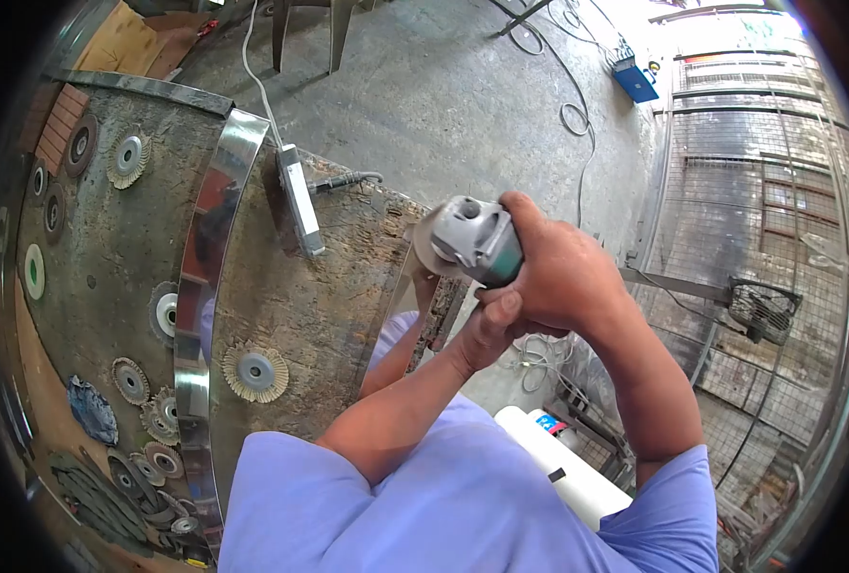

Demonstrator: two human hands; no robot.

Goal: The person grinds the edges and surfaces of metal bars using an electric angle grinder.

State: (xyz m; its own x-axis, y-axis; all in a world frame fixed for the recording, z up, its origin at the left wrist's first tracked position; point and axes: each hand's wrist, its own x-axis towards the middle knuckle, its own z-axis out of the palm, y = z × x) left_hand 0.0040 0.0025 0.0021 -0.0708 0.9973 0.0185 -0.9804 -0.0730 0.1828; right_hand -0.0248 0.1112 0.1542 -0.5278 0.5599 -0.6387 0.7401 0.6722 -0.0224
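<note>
An angle grinder (477, 239) with a grey metal head and a green body is held over the right edge of the workbench (300, 306). My right hand (563, 272) wraps around its body from above and the right. Lower down, my left hand (491, 329) is closed around the grinder's underside, close against my right hand. The grinder's disc (427, 244) faces a mirror-bright metal strip (379, 358) along the bench edge, its edge right at the metal. My forearm and sleeve reflect in that strip.
Another shiny curved metal strip (193, 382) crosses the bench. A power strip (300, 201) with a plugged cable lies near the far edge. Several flap discs, one a cream flap disc (255, 372), lie about. A blue box (635, 80) and a fan (762, 310) stand beyond.
</note>
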